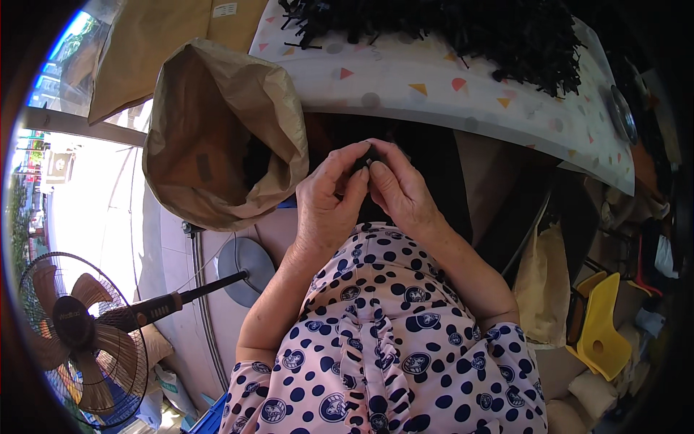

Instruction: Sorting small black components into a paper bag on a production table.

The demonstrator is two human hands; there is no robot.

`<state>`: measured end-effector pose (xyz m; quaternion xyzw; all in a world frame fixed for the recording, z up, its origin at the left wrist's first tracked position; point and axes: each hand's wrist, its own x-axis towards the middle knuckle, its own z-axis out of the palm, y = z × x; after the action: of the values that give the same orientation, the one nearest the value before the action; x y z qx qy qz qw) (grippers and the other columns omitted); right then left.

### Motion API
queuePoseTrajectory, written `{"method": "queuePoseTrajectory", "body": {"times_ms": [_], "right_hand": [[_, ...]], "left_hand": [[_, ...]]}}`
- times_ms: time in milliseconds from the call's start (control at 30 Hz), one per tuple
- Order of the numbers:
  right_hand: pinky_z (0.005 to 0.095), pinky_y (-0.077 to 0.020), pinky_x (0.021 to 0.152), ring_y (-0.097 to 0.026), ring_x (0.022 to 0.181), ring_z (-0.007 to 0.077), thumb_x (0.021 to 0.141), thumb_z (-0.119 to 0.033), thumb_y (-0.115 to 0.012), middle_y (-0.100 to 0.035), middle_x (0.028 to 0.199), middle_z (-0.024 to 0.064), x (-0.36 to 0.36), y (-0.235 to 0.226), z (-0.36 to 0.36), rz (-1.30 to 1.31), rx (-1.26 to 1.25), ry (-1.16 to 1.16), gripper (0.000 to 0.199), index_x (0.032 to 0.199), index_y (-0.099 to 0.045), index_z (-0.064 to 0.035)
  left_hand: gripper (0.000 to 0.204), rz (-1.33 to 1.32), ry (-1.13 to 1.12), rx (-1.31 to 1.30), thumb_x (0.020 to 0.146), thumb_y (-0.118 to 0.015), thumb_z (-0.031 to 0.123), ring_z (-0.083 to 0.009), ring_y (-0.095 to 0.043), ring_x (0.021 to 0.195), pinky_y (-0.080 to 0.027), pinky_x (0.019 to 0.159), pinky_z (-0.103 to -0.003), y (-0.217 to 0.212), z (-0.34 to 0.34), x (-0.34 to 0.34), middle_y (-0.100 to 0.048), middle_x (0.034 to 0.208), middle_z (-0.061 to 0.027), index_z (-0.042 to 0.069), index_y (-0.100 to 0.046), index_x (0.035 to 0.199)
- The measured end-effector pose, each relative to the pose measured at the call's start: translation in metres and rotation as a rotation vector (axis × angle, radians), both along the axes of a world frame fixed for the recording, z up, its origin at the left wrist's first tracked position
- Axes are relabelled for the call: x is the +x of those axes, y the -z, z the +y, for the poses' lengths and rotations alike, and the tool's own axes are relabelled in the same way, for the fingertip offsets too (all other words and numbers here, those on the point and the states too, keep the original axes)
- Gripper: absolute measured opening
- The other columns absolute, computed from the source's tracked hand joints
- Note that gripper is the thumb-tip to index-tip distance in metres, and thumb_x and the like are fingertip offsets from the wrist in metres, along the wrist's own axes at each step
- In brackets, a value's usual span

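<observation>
My left hand (327, 194) and my right hand (406, 194) meet in front of my chest, fingertips touching. Pinched between their thumbs and forefingers is a small black piece (369, 158) with a tiny pale spot; the fingers cover most of it, and its kind cannot be made out. Beyond my hands, a heap of short black strip-like pieces (463, 29) lies on the table (405, 83), over a white cover with coloured shapes. Just left of my left hand stands a large brown paper bag (278, 108), its mouth wide open. Something dark shows inside it.
A standing fan (76, 325) is at the lower left, its round grey base (246, 271) on the floor. Brown cardboard (235, 29) lies at the upper left. To the right are a yellow chair (603, 325), another paper bag (546, 289) and a round metal dish (623, 114) at the table's edge.
</observation>
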<state>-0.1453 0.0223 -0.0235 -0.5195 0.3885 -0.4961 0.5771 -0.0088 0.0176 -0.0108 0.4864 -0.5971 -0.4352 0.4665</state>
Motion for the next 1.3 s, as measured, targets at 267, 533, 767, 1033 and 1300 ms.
{"method": "queuePoseTrajectory", "body": {"times_ms": [267, 533, 767, 1033, 1300], "right_hand": [[0.0186, -0.0406, 0.055, -0.046, 0.063, 0.0042, 0.099, -0.017, -0.045, -0.050, 0.074, -0.0006, 0.004, -0.002, -0.003, -0.068, 0.028, 0.022, 0.029, 0.124, -0.047, -0.0032], [0.0189, -0.0405, 0.055, -0.049, 0.061, 0.0043, 0.098, -0.018, -0.046, -0.052, 0.073, 0.0010, -0.009, 0.002, -0.023, -0.051, 0.383, -0.184, 0.026, 0.119, -0.050, -0.0038], [0.0166, -0.0354, 0.046, -0.044, 0.055, 0.0035, 0.098, -0.018, -0.049, -0.050, 0.073, -0.0013, -0.006, 0.025, -0.027, 0.336, -0.290, 0.044, 0.025, 0.119, -0.050, -0.0041], [0.0143, -0.0371, 0.044, -0.050, 0.052, 0.0027, 0.093, -0.011, -0.058, -0.060, 0.080, 0.0004, -0.013, 0.012, -0.028, -0.190, 0.001, -0.126, 0.008, 0.099, -0.058, -0.0055], [0.0145, -0.0314, 0.041, -0.043, 0.048, 0.0008, 0.091, -0.013, -0.061, -0.056, 0.071, -0.0029, -0.017, 0.004, -0.032, -0.341, 0.201, -0.191, 0.012, 0.100, -0.059, -0.0048]], "left_hand": [[0.027, -0.351, -0.091, -0.442, 0.085, -0.058, -0.002, -0.0164, -0.059, 0.064, -0.048, 0.056, -0.026, -0.005, 0.000, -0.004, -0.063, 0.086, -0.0091, 0.004, -0.063, 0.111], [0.029, -0.473, -0.067, -0.341, 0.085, -0.058, 0.000, -0.0229, -0.063, 0.067, -0.050, 0.060, -0.030, 0.017, -0.010, -0.001, -0.062, 0.086, -0.0117, 0.005, -0.059, 0.113], [0.030, 0.129, -0.055, -0.026, 0.093, -0.049, 0.004, -0.0153, -0.065, 0.077, -0.052, 0.066, -0.022, 0.013, -0.020, 0.011, -0.065, 0.094, -0.0110, 0.005, -0.044, 0.123], [0.033, 0.652, 0.085, 0.303, 0.095, -0.051, 0.010, -0.0148, -0.065, 0.077, -0.052, 0.065, -0.021, -0.008, -0.014, 0.021, -0.059, 0.104, -0.0116, 0.005, -0.041, 0.127], [0.037, 0.479, 0.218, 0.316, 0.093, -0.053, 0.006, -0.0127, -0.063, 0.074, -0.050, 0.063, -0.019, -0.011, -0.009, 0.020, -0.059, 0.097, -0.0069, 0.004, -0.045, 0.129]]}}
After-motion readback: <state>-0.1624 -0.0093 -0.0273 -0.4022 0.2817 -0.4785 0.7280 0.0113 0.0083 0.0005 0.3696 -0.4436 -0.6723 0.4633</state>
